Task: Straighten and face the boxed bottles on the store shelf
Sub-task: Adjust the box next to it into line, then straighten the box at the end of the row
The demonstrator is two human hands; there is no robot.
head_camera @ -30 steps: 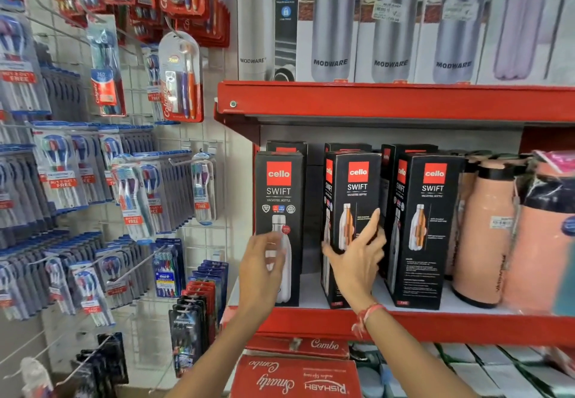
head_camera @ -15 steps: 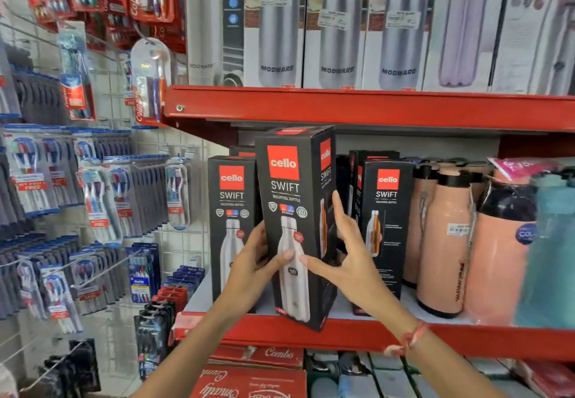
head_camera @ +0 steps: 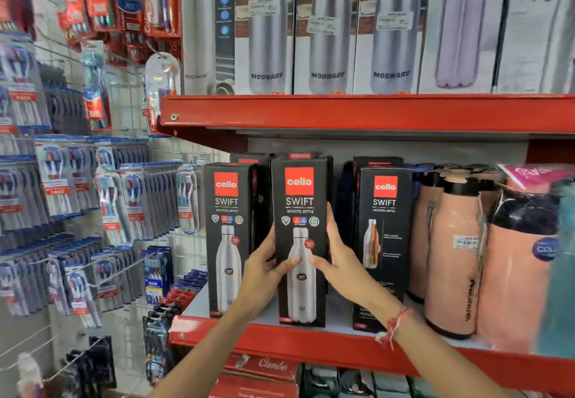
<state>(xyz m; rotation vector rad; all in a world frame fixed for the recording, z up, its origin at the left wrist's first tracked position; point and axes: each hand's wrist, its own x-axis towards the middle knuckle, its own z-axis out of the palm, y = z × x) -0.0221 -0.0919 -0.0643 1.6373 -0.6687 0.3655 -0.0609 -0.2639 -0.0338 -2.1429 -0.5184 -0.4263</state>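
While the red steel shelf is carrying the display at chest height, a second red shelf above it is holding a row of white Modware bottle boxes standing side by side. To the left, a white wire grid wall is hanging packs of toothbrushes in rows on pegs. On the right of the lower shelf, peach-coloured flasks with black tops are standing close together, wrapped in clear plastic.

Three black Cello Swift bottle boxes are facing forward along the lower shelf's front edge. The middle Cello Swift box is standing upright with its base on the shelf, its front panel squared to the aisle, just beside the left Cello Swift box and a little apart from the right Cello Swift box. More black boxes are showing behind them.

Both hands are gripping the middle box at mid-height. The left hand is curling around its left edge, thumb lying across the front panel. The right hand is wrapping its right edge, fingers extending up the side and thumb pressing the front. A red thread bracelet is circling the right wrist.
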